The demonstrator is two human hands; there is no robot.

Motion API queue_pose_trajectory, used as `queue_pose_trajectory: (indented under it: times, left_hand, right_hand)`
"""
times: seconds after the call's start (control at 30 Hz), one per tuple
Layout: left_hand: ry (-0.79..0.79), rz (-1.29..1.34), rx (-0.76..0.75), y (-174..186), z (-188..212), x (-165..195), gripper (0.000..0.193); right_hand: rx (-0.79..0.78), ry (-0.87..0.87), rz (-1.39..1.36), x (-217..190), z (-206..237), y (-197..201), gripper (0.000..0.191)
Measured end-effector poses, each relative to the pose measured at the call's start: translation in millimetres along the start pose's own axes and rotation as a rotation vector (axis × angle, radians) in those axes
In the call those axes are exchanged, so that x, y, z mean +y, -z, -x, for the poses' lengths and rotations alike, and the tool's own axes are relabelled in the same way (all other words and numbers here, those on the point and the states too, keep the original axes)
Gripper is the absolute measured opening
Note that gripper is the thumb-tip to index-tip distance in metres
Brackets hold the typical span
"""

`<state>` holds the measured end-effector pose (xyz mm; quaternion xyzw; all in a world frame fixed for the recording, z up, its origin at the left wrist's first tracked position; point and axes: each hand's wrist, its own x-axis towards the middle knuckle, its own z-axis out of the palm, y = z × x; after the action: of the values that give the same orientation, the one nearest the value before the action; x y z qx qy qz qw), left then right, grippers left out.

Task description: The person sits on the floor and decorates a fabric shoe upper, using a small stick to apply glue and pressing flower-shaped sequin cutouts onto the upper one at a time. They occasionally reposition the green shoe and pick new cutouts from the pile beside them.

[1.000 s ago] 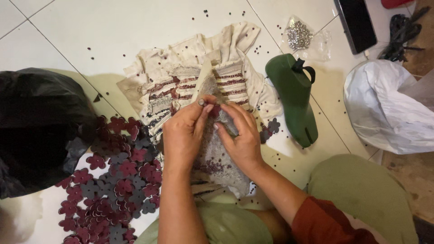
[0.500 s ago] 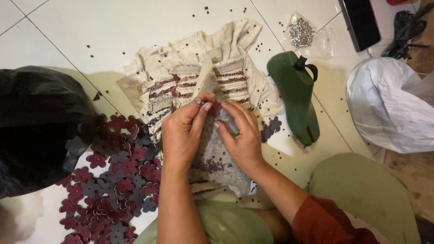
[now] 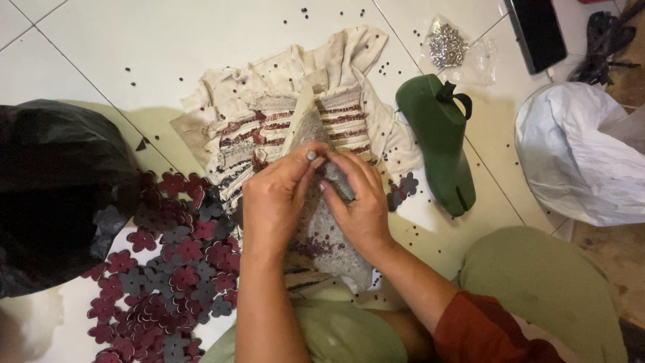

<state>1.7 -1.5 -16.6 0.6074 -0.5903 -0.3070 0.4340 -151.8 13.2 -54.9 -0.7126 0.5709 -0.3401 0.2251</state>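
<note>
At the centre of the frame my left hand (image 3: 279,198) and right hand (image 3: 356,202) meet fingertip to fingertip, both pinching the grey glittery piece (image 3: 316,222) that lies over the stained cream cloth (image 3: 282,87) on the white tiled floor (image 3: 134,40). A heap of maroon and grey flower cut-outs (image 3: 168,275) fills the lower left beside a black bag (image 3: 54,188). A green shoe last (image 3: 437,144) lies right of centre, a white bag (image 3: 584,161) at the right edge.

glossy white floor tiles (image 3: 154,47) with thin grey grout lines are covering the room, catching soft even light. at the right edge, a strip of bare brown floor (image 3: 615,259) is showing beside the tiles, looking dull and rough.
</note>
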Motion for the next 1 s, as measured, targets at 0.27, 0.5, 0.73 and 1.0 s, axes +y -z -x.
queue_pose_trajectory:
  times: [0.27, 0.5, 0.73, 1.0]
  left_hand:
    - [-0.147, -0.174, -0.041, 2, 3, 7, 0.035]
    - [-0.144, -0.206, -0.036, 3, 4, 16, 0.031]
    - [-0.084, -0.169, -0.035, 11, 5, 16, 0.026]
    - [-0.058, -0.099, -0.024, 21, 3, 20, 0.019]
  right_hand:
    - [0.127, 0.076, 0.129, 7, 6, 34, 0.05]
    - [0.241, -0.153, 0.493, 79, -3, 102, 0.094]
    - [-0.086, -0.397, 0.455, 90, -16, 120, 0.091]
    - [-0.176, -0.426, 0.222, 40, -11, 153, 0.071]
